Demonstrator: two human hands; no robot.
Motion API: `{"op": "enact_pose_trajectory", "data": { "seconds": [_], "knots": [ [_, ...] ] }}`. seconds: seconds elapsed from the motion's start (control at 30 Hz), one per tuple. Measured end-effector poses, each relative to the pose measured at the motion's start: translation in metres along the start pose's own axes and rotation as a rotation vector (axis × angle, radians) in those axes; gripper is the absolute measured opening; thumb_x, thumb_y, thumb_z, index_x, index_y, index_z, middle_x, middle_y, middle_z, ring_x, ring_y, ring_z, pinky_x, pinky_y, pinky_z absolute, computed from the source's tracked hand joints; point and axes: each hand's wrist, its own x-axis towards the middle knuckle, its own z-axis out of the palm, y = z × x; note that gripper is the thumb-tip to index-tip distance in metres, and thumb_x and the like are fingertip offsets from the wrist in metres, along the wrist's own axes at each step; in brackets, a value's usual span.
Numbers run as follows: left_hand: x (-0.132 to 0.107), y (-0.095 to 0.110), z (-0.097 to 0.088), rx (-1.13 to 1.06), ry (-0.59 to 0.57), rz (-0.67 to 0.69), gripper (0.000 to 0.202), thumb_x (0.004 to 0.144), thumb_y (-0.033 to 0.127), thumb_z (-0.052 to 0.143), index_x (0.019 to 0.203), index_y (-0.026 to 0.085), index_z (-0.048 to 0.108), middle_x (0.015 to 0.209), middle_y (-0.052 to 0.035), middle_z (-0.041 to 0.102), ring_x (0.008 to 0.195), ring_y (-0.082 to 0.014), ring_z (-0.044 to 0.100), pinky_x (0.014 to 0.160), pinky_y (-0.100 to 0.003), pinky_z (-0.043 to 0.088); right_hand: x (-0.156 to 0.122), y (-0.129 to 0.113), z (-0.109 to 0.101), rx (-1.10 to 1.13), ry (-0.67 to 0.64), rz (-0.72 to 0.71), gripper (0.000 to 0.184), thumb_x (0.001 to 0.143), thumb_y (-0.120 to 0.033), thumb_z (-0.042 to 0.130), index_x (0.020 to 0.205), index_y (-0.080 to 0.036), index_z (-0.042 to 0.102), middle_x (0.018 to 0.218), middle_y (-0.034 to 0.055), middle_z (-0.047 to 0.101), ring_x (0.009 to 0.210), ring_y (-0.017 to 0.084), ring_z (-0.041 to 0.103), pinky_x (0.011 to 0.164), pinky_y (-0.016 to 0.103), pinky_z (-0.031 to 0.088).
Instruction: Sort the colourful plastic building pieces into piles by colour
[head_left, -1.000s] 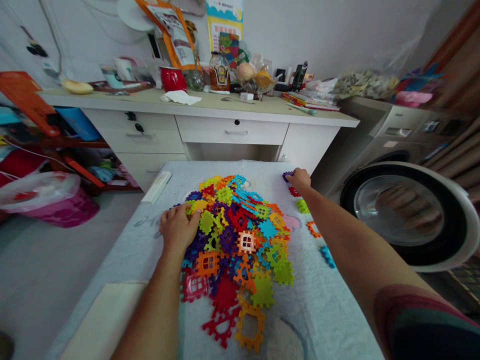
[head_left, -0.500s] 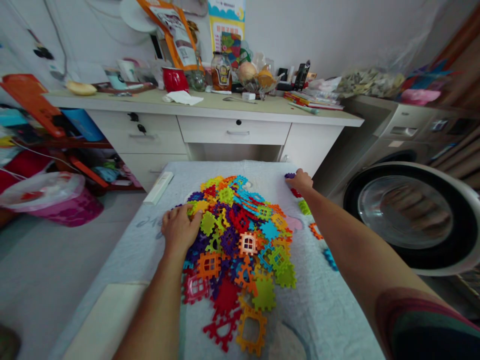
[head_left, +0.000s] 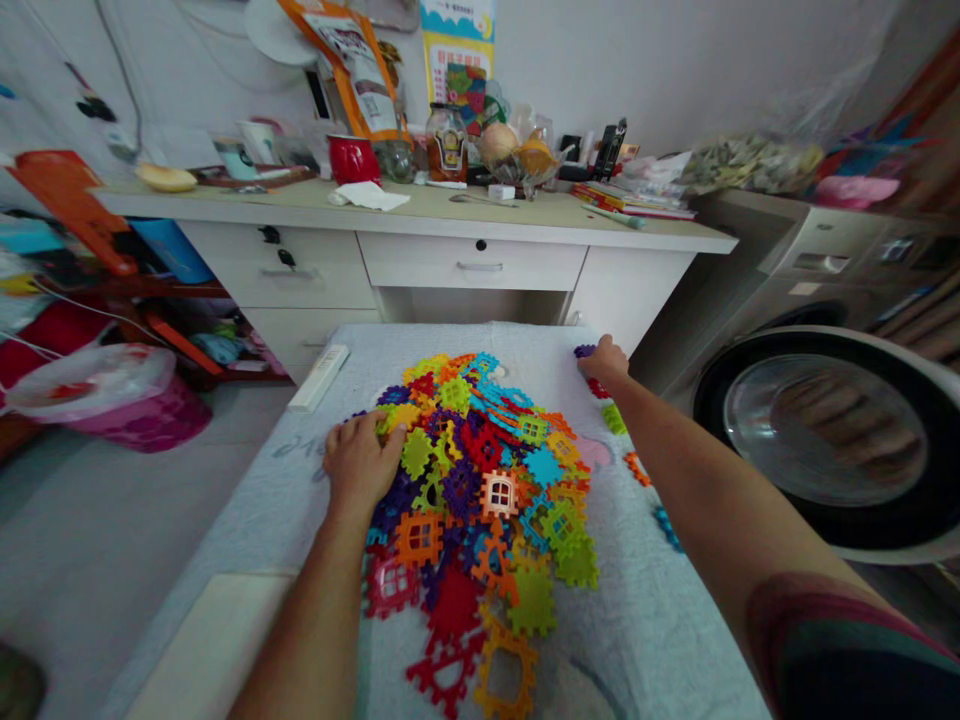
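A heap of colourful plastic interlocking building pieces covers the middle of the cloth-covered table. My left hand lies along the heap's left edge, fingers spread over the pieces and thumb towards the middle. At the table's far right corner, my right hand has its fingertips closed on a purple piece. Below it, partly beside my forearm, runs a line of single pieces: red, green, orange and blue.
A white oblong object rests at the table's left edge, and a pale flat board lies nearer me. Behind stands a white desk bearing jars and books. A washing machine with its door open is at right; a pink bin is at left.
The view has shifted slightly, moving the scene a little right in the picture. Both hands stay practically where they were, the right one still at the purple piece.
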Motion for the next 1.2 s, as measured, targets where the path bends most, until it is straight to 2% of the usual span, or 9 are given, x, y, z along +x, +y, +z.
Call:
{"op": "enact_pose_trajectory", "data": {
  "seconds": [0.37,0.47,0.6,0.73,0.87,1.03,1.2],
  "knots": [
    [0.001,-0.004,0.004,0.009,0.026,0.028,0.049,0.092,0.051,0.042,0.122,0.019,0.065,0.124,-0.013,0.066,0.122,-0.0328,0.051,0.111,-0.048,0.035,0.014,-0.003,0.006,0.022,0.019,0.032,0.061,0.081,-0.035,0.071,0.132,-0.013,0.046,0.126,0.0223,0.062,0.12,0.034,0.061,0.096,0.043,0.049],
    [0.001,-0.004,0.004,0.006,0.025,0.024,0.049,0.091,0.05,0.043,0.122,0.019,0.066,0.124,-0.0135,0.066,0.122,-0.0333,0.051,0.11,-0.049,0.036,0.015,0.001,0.003,0.042,-0.008,0.017,0.069,0.079,-0.042,0.073,0.135,-0.013,0.045,0.127,0.0228,0.061,0.12,0.035,0.061,0.096,0.044,0.05],
    [0.001,-0.004,0.003,-0.005,0.016,0.011,0.049,0.091,0.05,0.043,0.122,0.019,0.066,0.126,-0.0133,0.066,0.123,-0.0339,0.051,0.11,-0.05,0.036,0.02,0.019,-0.011,0.018,-0.036,-0.044,0.078,0.077,-0.053,0.075,0.137,-0.012,0.045,0.13,0.0227,0.061,0.119,0.034,0.062,0.092,0.039,0.051],
    [0.0,-0.003,0.003,-0.014,0.001,-0.006,0.05,0.091,0.052,0.043,0.122,0.021,0.066,0.127,-0.0135,0.065,0.124,-0.0344,0.05,0.108,-0.05,0.038,0.017,0.041,-0.025,-0.129,-0.152,-0.189,0.072,0.077,-0.055,0.075,0.129,-0.01,0.054,0.126,0.0209,0.065,0.114,0.03,0.065,0.085,0.032,0.051],
    [0.0,-0.002,0.003,-0.016,0.009,-0.006,0.051,0.091,0.053,0.042,0.123,0.021,0.065,0.128,-0.0139,0.065,0.124,-0.0349,0.05,0.108,-0.051,0.038,0.001,0.049,-0.023,-0.247,-0.266,-0.27,0.073,0.076,-0.054,0.076,0.127,-0.006,0.059,0.121,0.0215,0.069,0.106,0.031,0.068,0.077,0.031,0.051],
    [0.001,-0.003,0.003,0.001,0.011,0.02,0.052,0.091,0.051,0.042,0.124,0.019,0.065,0.125,-0.0149,0.066,0.123,-0.0339,0.051,0.111,-0.05,0.035,-0.01,0.045,-0.015,-0.299,-0.282,-0.297,0.059,0.074,-0.044,0.075,0.121,-0.008,0.066,0.11,0.0176,0.074,0.094,0.029,0.07,0.069,0.03,0.051],
    [0.0,-0.002,0.003,-0.018,0.004,-0.003,0.051,0.091,0.051,0.042,0.125,0.02,0.065,0.127,-0.0146,0.065,0.124,-0.0344,0.05,0.11,-0.051,0.036,-0.008,0.042,-0.019,-0.25,-0.23,-0.266,0.055,0.076,-0.039,0.073,0.12,-0.008,0.066,0.111,0.0169,0.073,0.097,0.029,0.07,0.069,0.028,0.051]
  ]
}}
